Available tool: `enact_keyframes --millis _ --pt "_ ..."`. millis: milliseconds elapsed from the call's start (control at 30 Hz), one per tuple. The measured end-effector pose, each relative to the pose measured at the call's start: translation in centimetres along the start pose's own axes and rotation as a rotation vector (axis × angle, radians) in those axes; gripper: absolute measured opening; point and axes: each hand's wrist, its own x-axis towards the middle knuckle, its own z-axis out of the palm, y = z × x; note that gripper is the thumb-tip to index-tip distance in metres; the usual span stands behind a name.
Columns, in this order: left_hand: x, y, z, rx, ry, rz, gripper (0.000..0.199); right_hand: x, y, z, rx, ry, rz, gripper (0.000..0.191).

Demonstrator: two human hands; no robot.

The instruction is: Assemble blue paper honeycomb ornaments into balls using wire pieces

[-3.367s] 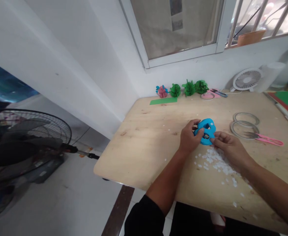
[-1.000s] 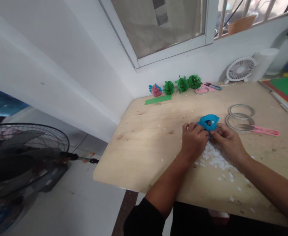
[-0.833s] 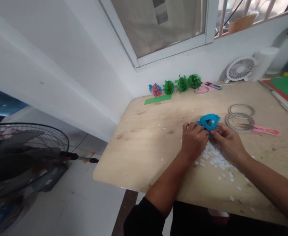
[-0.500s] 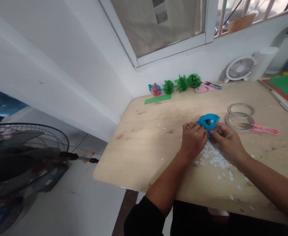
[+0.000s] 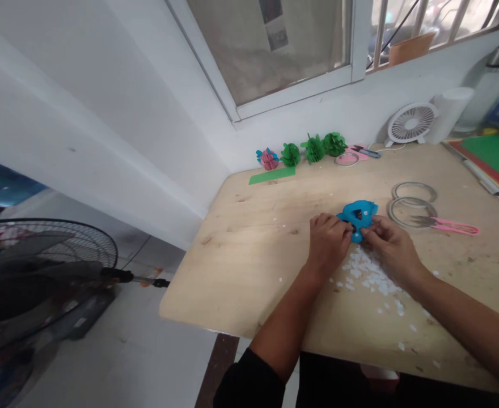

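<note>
Between my two hands is a blue paper cutout (image 5: 363, 208) with holes in it, curved and held a little above the table. My left hand (image 5: 329, 235) grips its lower left edge with the fingers curled. On the other side my right hand (image 5: 392, 243) pinches its right edge between thumb and fingers. A small white bit sticks on the blue paper. Many white paper scraps (image 5: 375, 275) lie scattered under and in front of my hands. Pink-handled thread snips (image 5: 453, 226) rest to the right, their blades across one of two metal rings (image 5: 413, 212).
Along the wall sit a pink and blue paper ball (image 5: 269, 160), several green paper balls (image 5: 314, 148), a green strip (image 5: 271, 175), blue snips (image 5: 367, 152) and a white fan (image 5: 411, 123). Coloured sheets (image 5: 496, 158) are stacked at right. A floor fan (image 5: 45, 272) stands left of the table.
The blue paper has opened a little more at its lower part, showing another gap. My left hand has shifted slightly left. The whole view has tilted slightly.
</note>
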Motion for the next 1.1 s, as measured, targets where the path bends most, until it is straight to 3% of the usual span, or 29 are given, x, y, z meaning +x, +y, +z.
enact_keyframes --millis 200,467,867,1100 --pt "-0.3 0.4 0.4 -0.036 0.043 0.060 0.010 0.1 0.0 0.0 0.000 0.002 -0.025 0.036" --pt "-0.3 0.8 0.4 -0.104 0.258 -0.008 0.013 -0.1 0.2 -0.2 -0.126 -0.013 -0.065 0.040" --pt "0.1 1.8 0.2 -0.255 0.275 -0.153 0.009 -0.9 -0.5 0.1 -0.534 -0.007 -0.223 0.034" --pt "0.1 2.1 0.1 -0.299 0.315 -0.201 0.005 -1.0 0.0 -0.1 -0.627 -0.032 -0.267 0.034"
